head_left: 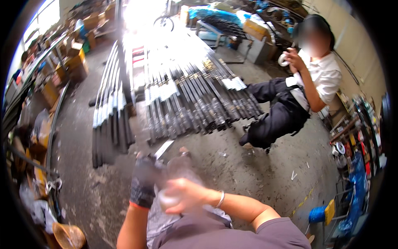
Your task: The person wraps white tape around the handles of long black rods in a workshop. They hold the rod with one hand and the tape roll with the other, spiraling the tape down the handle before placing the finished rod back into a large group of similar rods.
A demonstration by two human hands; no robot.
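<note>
My right hand (187,194), bare and smeared by motion, is closed around a white roll (168,200) that looks like tape, held in front of my lap. Beside it, my left hand (145,178) wears a dark grey knitted glove with an orange cuff; blur hides its fingers. A pale flat strip (164,149) slants up just beyond the gloved fingers, and whether they hold it is unclear. Ahead lie long dark bars (199,99) in a wide row, with clear wrapping and pale bands near their close ends. A narrower bundle of similar bars (111,120) lies to the left.
At the right a co-worker (319,79) sits facing the bars, holding a white tape roll (283,59). Shelves with cartons (76,62) line the left side. A blue and yellow stool-like object (321,213) and a cluttered rack (360,137) stand at the right. A straw hat-like object (68,235) lies lower left.
</note>
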